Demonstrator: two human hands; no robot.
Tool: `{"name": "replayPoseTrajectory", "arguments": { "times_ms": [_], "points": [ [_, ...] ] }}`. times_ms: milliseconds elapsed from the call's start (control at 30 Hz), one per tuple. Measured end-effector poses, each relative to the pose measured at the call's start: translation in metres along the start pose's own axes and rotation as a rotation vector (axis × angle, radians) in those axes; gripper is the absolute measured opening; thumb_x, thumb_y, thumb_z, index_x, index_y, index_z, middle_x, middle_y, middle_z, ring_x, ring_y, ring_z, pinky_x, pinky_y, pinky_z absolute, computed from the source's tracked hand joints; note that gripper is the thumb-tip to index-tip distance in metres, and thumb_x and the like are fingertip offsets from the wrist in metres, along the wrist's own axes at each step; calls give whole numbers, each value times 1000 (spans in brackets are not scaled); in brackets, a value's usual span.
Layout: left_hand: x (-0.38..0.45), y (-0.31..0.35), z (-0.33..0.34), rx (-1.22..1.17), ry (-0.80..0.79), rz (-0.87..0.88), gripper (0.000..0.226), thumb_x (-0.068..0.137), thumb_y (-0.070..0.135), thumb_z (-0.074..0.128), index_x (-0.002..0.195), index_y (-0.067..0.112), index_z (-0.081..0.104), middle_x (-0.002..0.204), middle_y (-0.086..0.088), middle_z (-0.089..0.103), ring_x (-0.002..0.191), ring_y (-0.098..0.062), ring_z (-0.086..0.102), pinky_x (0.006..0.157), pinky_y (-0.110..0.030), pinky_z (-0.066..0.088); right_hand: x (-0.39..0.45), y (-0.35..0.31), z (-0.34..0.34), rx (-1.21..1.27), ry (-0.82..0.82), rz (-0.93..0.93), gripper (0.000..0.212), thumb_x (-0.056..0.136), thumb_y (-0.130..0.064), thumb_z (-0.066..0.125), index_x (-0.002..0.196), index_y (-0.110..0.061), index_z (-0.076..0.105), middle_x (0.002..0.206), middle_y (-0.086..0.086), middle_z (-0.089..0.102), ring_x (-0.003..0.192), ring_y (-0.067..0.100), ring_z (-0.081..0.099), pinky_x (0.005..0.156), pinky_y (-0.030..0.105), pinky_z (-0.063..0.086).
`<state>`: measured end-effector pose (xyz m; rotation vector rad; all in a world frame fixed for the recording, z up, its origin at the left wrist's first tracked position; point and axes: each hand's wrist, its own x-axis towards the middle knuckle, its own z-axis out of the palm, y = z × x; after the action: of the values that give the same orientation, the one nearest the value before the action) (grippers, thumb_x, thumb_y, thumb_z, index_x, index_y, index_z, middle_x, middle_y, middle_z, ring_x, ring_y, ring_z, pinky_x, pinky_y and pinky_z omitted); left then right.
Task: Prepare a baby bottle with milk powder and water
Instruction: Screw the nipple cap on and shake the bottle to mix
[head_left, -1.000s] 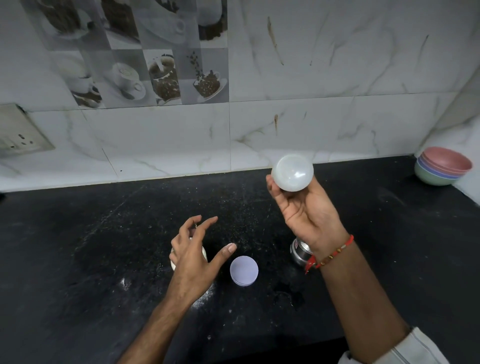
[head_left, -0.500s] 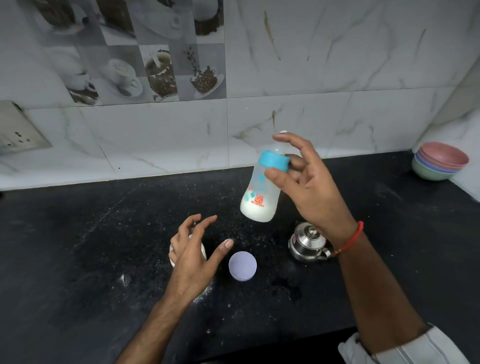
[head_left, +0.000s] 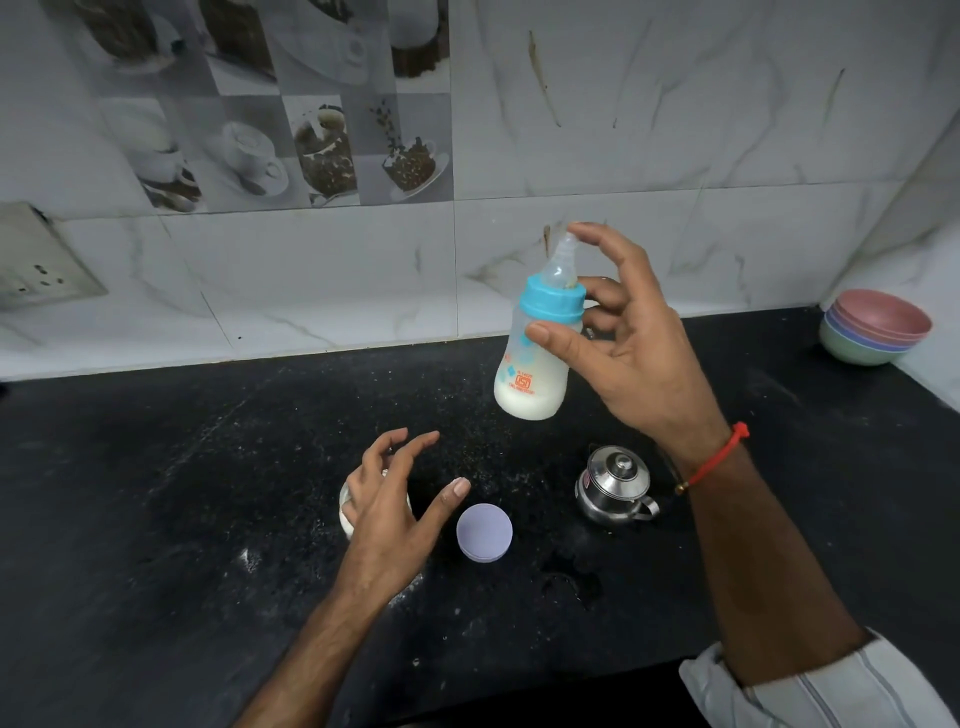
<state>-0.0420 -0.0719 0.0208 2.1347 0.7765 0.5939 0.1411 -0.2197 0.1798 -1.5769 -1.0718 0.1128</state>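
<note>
1. Right hand (head_left: 639, 353) is holding the baby bottle (head_left: 535, 358) up in the air above the black counter (head_left: 156, 519), thumb pressing the front of the bottle just under the blue collar (head_left: 551, 301), index fingertip sitting on top of the clear teat (head_left: 563, 260), other fingers curling behind.
2. Bottle is sitting nearly upright, tilting slightly, with white milk pooling in the bottom part.
3. Left hand (head_left: 389, 509) is hovering low over the counter, fingers spread and loose, gripping nothing; it is covering most of a small white container (head_left: 345, 512), so contact cannot be told.
4. Round lilac lid (head_left: 484, 532) is lying flat on the counter just right of the left thumb, apart from it.
5. Small steel kettle (head_left: 615, 486) is standing on the counter below the right wrist, lid on.
6. Stack of coloured bowls (head_left: 875, 330) is sitting in the far right corner against the marble wall.
7. White powder specks and a wet patch are showing on the counter near the lilac lid.
</note>
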Motion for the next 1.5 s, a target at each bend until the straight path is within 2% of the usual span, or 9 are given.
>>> {"name": "replayPoseTrajectory", "arguments": {
  "times_ms": [267, 500, 667, 767, 967, 1100, 1200, 1367, 1500],
  "points": [
    [0, 0, 0, -4, -1, 2, 65, 79, 71, 58, 140, 49, 51, 152, 21, 31, 131, -7, 26, 114, -49, 27, 6, 1, -12, 101, 148, 49, 77, 89, -27, 80, 151, -35, 36, 122, 12, 72, 105, 25, 75, 98, 53, 58],
    [2, 0, 2, 1, -1, 10, 61, 84, 71, 62, 140, 49, 51, 149, 22, 31, 131, -8, 28, 113, -48, 23, 1, -10, -11, -189, 349, 103, 80, 79, -49, 84, 141, -31, 37, 102, 0, 69, 79, 19, 73, 78, 37, 62],
    [3, 0, 4, 18, -22, 13, 69, 77, 80, 55, 139, 51, 50, 149, 24, 33, 134, -11, 30, 110, -42, 20, -5, -18, -5, -407, 410, 80, 81, 79, -53, 83, 141, -26, 38, 103, -1, 61, 86, 22, 66, 80, 38, 59],
    [4, 6, 7, 5, -27, 28, 70, 75, 82, 49, 138, 53, 50, 145, 27, 36, 131, -8, 30, 108, -40, 22, -6, -20, -3, -421, 393, 78, 82, 80, -51, 83, 142, -24, 38, 103, -2, 60, 87, 22, 66, 82, 40, 59],
    [0, 9, 11, -23, -29, 53, 68, 75, 80, 55, 138, 52, 51, 146, 26, 32, 128, -2, 27, 109, -41, 24, -10, -12, 2, -433, 353, 58, 82, 80, -54, 81, 144, -26, 37, 115, -4, 59, 95, 20, 65, 86, 39, 59],
    [-1, -1, 7, 0, 63, 15, 61, 85, 60, 72, 140, 46, 52, 156, 14, 26, 133, -10, 28, 114, -50, 22, -12, 32, 20, -352, 239, 117, 81, 79, -47, 83, 143, -32, 37, 122, -6, 59, 106, 18, 65, 93, 40, 58],
    [0, -13, 1, 27, 141, -32, 64, 85, 49, 76, 143, 41, 51, 158, 10, 26, 138, -18, 31, 113, -53, 25, -16, 85, 44, -327, 121, 209, 79, 82, -32, 84, 147, -27, 38, 128, -1, 59, 116, 17, 59, 102, 38, 51],
    [-1, -38, 0, 33, 157, -105, 83, 80, 48, 83, 150, 41, 40, 157, 8, 29, 139, -23, 34, 110, -52, 27, -28, 158, 87, -455, -117, 355, 79, 90, -22, 75, 155, -28, 30, 141, 11, 53, 125, 32, 58, 105, 49, 50],
    [-4, -56, 3, 43, 141, -157, 111, 70, 52, 89, 158, 39, 22, 162, 7, 27, 144, -23, 32, 113, -56, 25, -37, 184, 104, -490, -187, 418, 79, 92, -21, 73, 156, -27, 28, 142, 11, 52, 126, 32, 58, 104, 53, 51]
  ]
}}
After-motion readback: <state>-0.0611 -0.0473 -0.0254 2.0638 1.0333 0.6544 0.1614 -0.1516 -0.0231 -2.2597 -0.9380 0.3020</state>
